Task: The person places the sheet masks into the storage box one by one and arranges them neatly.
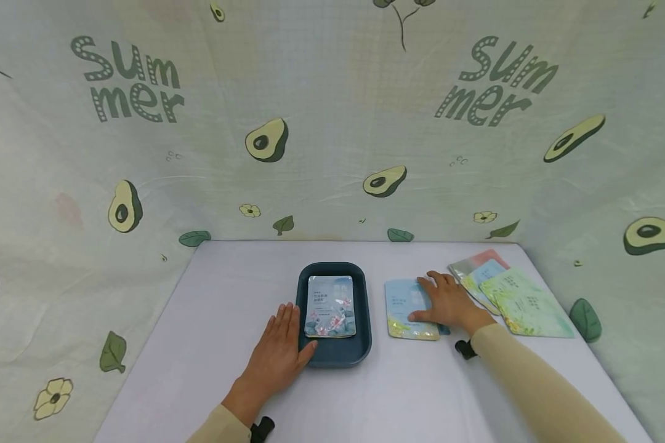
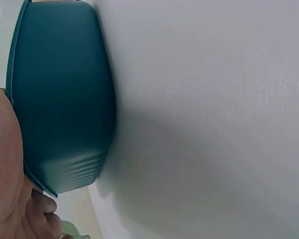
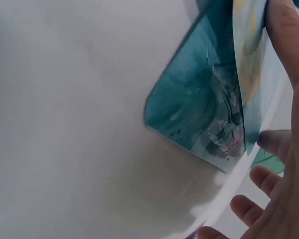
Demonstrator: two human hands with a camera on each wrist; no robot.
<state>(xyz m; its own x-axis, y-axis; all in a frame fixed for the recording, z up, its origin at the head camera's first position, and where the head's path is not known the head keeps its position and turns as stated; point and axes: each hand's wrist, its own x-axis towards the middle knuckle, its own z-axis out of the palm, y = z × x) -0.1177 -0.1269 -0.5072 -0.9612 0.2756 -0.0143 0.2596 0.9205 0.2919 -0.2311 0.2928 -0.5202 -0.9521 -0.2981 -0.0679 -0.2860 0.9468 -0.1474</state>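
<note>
My left hand [image 1: 274, 351] lies with straight fingers along the left rim of a dark blue-green tray [image 1: 338, 355]. The tray's outer wall [image 2: 65, 99] fills much of the left wrist view. Inside lies a blue sachet [image 1: 330, 307] printed with pink flowers. My right hand [image 1: 446, 300] is spread over a light blue sachet [image 1: 401, 301] with a yellow-green lower end, its thumb on the face and a fingertip near the far edge. A darker teal sachet [image 3: 189, 99] sticks out from under that one. Both hands wear wrist cameras.
To the right of my right hand, several sachets overlap: a green one [image 1: 523, 304], a light blue one [image 1: 487, 269] and a pink-and-grey one [image 1: 473, 261]. Everything stands on a white table [image 1: 399, 394]. A printed cloth [image 1: 332, 123] rises behind the far edge.
</note>
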